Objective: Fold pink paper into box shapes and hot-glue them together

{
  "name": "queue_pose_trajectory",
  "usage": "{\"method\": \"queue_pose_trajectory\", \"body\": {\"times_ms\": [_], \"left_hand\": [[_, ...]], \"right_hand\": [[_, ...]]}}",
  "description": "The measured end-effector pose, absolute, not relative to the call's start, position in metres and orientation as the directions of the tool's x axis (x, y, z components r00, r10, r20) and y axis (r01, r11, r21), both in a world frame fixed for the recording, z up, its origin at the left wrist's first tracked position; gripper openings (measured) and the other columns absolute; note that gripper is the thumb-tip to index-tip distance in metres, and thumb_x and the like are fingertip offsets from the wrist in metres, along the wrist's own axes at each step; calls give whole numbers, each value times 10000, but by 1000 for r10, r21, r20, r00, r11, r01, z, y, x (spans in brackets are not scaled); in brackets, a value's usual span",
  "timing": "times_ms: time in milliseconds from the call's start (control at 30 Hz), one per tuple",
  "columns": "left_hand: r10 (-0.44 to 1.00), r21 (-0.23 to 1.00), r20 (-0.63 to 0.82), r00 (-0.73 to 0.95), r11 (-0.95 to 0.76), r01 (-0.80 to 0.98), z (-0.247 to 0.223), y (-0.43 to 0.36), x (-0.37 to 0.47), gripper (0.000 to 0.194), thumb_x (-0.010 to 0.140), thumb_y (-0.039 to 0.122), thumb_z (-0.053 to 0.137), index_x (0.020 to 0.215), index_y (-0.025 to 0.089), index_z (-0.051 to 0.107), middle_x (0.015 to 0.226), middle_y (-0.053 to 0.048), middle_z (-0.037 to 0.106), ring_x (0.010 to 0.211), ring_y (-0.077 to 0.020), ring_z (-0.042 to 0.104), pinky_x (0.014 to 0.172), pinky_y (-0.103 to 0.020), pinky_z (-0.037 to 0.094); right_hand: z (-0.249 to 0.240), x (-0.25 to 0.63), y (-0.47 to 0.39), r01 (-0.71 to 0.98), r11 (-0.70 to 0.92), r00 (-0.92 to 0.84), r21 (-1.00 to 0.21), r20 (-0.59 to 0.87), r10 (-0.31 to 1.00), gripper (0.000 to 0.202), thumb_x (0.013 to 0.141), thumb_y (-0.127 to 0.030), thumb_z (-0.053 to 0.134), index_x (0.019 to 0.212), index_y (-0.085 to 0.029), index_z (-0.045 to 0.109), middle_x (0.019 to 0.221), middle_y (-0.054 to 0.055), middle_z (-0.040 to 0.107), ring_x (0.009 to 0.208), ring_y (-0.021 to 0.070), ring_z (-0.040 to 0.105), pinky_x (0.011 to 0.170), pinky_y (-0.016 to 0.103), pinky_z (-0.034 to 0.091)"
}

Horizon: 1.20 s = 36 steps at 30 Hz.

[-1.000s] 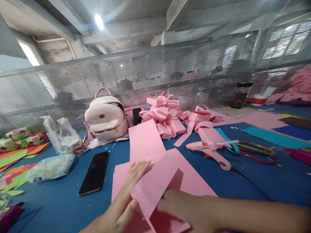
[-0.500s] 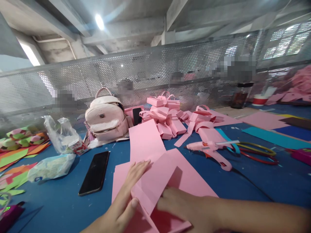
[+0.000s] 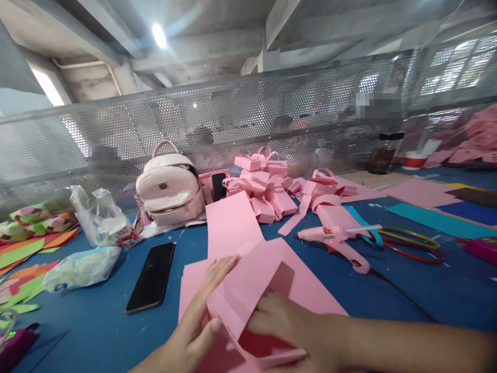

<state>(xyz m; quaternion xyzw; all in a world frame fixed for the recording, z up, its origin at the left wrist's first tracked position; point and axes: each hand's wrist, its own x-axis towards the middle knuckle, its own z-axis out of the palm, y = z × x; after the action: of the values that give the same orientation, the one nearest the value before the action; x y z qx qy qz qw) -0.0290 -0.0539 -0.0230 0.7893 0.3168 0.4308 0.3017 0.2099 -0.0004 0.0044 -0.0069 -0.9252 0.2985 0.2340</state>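
Note:
A partly folded pink paper box (image 3: 248, 290) lies in front of me, with one side standing up and its hollow facing right and towards me. My left hand (image 3: 204, 305) lies along its left outer side, fingers stretched out flat and thumb apart against the near part. My right hand (image 3: 285, 324) reaches into the hollow with bent fingers. The paper hides those fingertips, so whether they pinch anything cannot be seen. Under and behind the box are flat pink sheets (image 3: 306, 280), and another pink sheet (image 3: 233, 223) slopes up behind.
A pink glue gun (image 3: 337, 238) lies right, near scissors (image 3: 411, 243). Behind are several small pink paper bags (image 3: 267, 181) and a pale backpack (image 3: 171, 181). Left are a black phone (image 3: 151, 277), a tissue pack (image 3: 83, 267) and coloured paper pieces (image 3: 23, 285). A perforated metal screen (image 3: 240, 114) stands behind.
The upright pink side has tilted slightly and the hollow has opened wider at the near edge. My right hand has shifted a little inside; my left hand has barely moved.

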Motion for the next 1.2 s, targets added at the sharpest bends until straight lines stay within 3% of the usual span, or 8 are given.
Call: {"method": "queue_pose_trajectory", "body": {"times_ms": [167,333,567,700,1200], "left_hand": [[813,824,419,405,-528,208,-19,-54,-27,634,1007,607,454,1593,438,282,1709,42,254,1587,-251,183,1303,-399,117],[829,859,396,395,-487,161,-19,-55,-24,697,968,645,511,1591,397,321,1705,-4,271,1585,-305,174,1301,-469,113],[826,864,408,389,-486,127,-22,-55,-24,775,928,673,558,1591,327,355,1698,-56,282,1585,-351,146,1297,-534,91],[830,870,409,381,-480,113,-22,-54,-24,764,930,669,560,1590,345,350,1699,-45,278,1588,-342,138,1297,-537,95],[829,865,430,358,-492,101,-22,-54,-23,707,951,632,555,1582,393,344,1698,-18,282,1590,-318,138,1299,-515,102]], "right_hand": [[5,209,-2,-108,825,-883,-555,434,177,495,934,-499,547,1246,-124,636,1224,203,662,1119,289,629,1001,406,471],[4,206,-2,-166,823,-857,-544,492,152,482,882,-449,560,1215,-115,656,1200,195,674,1083,285,648,978,393,488],[5,207,-1,-142,830,-885,-539,445,137,471,870,-416,564,1228,-124,658,1232,206,665,1158,313,641,1010,423,484],[14,207,-2,-181,837,-859,-517,497,121,393,903,-328,549,1232,-140,653,1290,205,644,1262,312,594,1075,437,447],[7,206,2,-235,871,-758,-432,642,114,326,906,-206,585,1206,-128,687,1274,186,658,1229,270,609,1062,401,477]]}}
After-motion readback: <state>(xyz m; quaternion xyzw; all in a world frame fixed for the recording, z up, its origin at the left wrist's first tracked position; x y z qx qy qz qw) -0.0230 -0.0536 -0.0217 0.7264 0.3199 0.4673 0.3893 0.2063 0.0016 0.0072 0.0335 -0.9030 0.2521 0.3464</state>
